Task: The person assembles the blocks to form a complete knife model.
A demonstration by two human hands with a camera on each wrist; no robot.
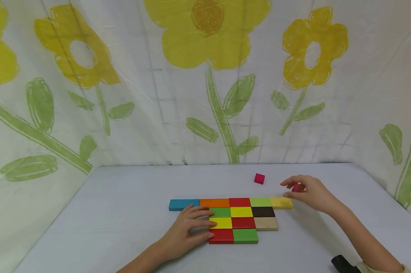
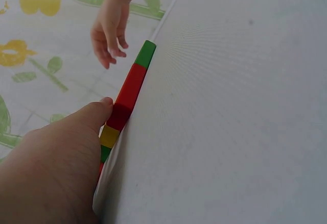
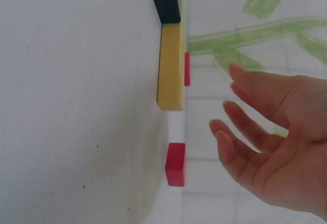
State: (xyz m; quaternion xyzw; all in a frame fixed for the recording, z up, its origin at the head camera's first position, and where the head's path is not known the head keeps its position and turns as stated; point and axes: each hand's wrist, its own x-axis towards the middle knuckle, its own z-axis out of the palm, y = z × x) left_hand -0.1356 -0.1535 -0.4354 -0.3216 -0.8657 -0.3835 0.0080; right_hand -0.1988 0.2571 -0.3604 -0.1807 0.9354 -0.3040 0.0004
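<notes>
Flat coloured blocks lie side by side in rows on the white table. The back row runs from a blue block [image 1: 183, 204] through an orange block [image 1: 214, 203] to a yellow block [image 1: 282, 203] at its right end. My left hand [image 1: 188, 227] rests at the left edge of the front rows, fingertips touching the green, yellow and red block [image 1: 221, 236]. Beyond the yellow block, my right hand [image 1: 309, 192] is held above the table, fingers loosely bent with nothing between them. A small pinkish-red block [image 3: 176, 164] lies near it, partly hidden by that hand in the head view.
Another pinkish-red block [image 1: 259, 178] lies apart, behind the back row. A black block [image 1: 263, 212] and a tan block [image 1: 266, 223] form the right side of the middle rows. A white cloth [image 1: 140, 144] painted with yellow flowers hangs behind the table.
</notes>
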